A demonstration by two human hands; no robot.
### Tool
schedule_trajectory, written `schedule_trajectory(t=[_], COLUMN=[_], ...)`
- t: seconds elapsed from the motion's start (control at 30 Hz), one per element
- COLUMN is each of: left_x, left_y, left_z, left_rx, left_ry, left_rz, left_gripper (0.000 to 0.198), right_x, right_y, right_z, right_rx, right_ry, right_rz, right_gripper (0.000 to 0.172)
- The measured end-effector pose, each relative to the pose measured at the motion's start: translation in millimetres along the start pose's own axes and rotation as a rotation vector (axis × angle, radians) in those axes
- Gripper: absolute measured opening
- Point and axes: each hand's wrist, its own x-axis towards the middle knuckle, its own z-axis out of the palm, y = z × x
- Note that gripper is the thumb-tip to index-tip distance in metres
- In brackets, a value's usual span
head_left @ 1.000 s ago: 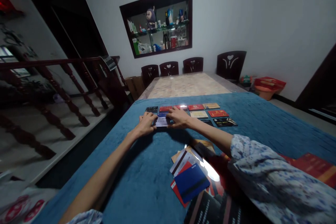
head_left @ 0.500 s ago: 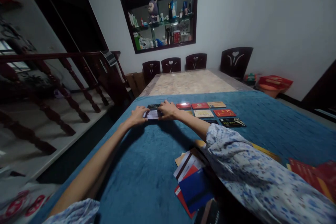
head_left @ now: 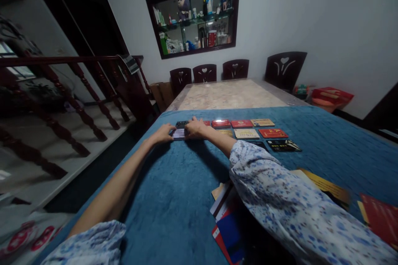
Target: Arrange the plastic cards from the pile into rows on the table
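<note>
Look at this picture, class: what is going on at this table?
A person reaches across the blue cloth. The left hand and right hand both rest on a pale card, at the left end of rows of cards laid flat. A loose heap of cards lies nearer the person, partly under the right sleeve.

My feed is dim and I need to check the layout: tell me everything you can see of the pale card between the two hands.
The pale lilac-white rectangular card looks like thin plastic, with faint print too small to read. It lies flat on the blue plush cloth, at the left end of the card rows, just in front of a dark card. The left hand touches its left edge, the right hand its right.
</note>
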Motion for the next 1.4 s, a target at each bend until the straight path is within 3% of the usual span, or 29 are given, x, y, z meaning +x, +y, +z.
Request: schedule_trajectory(t=[0.27, 0.5, 0.7, 0.87, 0.97, 1.2, 1.4], left_x=[-0.3, 4.3, 4.2, -0.1, -5.6, -19.7, -23.4], left_y=[7.6, 10.6, 12.4, 6.2, 4.7, 27.6, 62.8], left_z=[-1.9, -8.0, -8.3, -5.8, -5.7, -7.3, -6.4], left_rx=[-0.055, 0.003, 0.010, -0.021, -0.067, -0.139, -0.179], left_ry=[-0.080, -0.181, -0.197, -0.133, -0.070, 0.144, 0.216], left_rz=[-0.038, -0.049, -0.028, -0.024, 0.005, 0.100, 0.178], left_gripper=[0.046, 0.036, 0.043, 0.064, 0.065, 0.032, 0.021], right_x=[2.9, 14.0, 14.9, 10.9, 6.1, -10.0, -34.8], right_y=[-4.0, -7.5, -6.8, -5.7, -3.0, 11.3, 23.8], right_z=[-0.7, 6.5, 6.9, 3.3, -1.5, -11.1, -15.1], right_rx=[0.022, 0.032, 0.040, 0.027, 0.003, -0.036, -0.057], right_ry=[-0.086, -0.095, -0.090, -0.089, -0.081, 0.059, 0.153], right_rz=[0.009, 0.055, 0.078, 0.074, 0.052, 0.006, -0.006], right_gripper=[0.035, 0.044, 0.047, 0.046, 0.052, 0.046, 0.027])
